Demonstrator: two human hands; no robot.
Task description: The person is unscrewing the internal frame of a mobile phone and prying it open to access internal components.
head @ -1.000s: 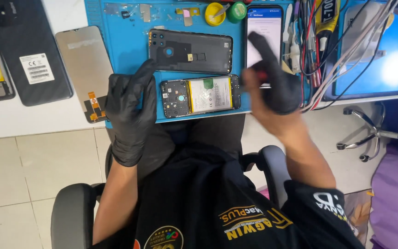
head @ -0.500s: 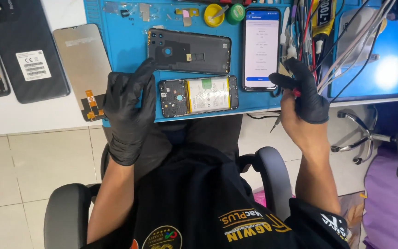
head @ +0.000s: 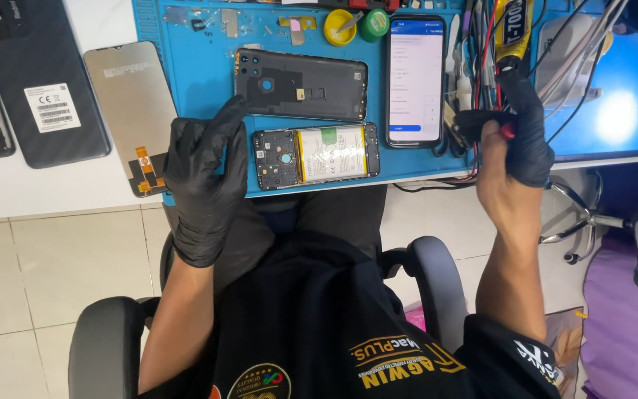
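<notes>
Since the earlier frame the right hand has drawn away from the opened phone toward the cable tangle at the upper right, its gloved fingers closed around a small red-tipped tool. The opened phone lies just below centre on the blue mat, battery showing. The left hand rests beside its left end, fingers spread. Above lies a black back cover; to its right, a lit phone.

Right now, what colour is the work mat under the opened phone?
Blue: the work mat under the opened phone, clearest in the head view.
</notes>
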